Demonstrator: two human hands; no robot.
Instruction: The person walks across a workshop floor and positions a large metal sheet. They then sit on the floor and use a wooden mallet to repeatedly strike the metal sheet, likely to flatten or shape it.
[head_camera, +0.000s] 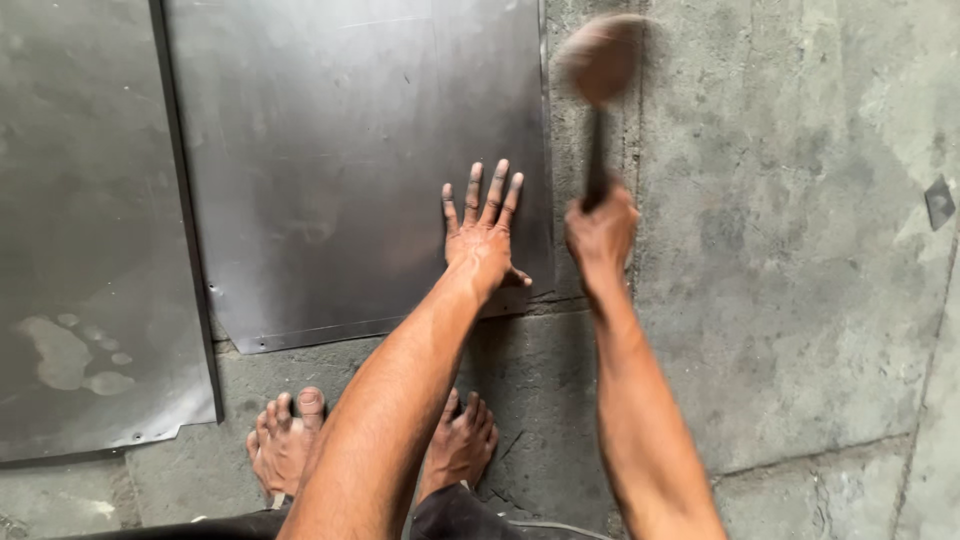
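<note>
My left hand (484, 232) lies flat with fingers spread on the near right part of a grey metal sheet (340, 160) that rests on the concrete floor. My right hand (600, 230) grips the dark handle of a mallet (600, 62). Its rounded brown head is blurred and raised above the sheet's right edge. The two hands are close together, the right one just beyond the sheet's edge.
A second metal sheet (85, 230) lies to the left, with a dusty footprint on it. My bare feet (285, 440) stand on the cracked concrete floor (800, 250) below the sheets. A small dark metal scrap (939, 200) lies at the far right.
</note>
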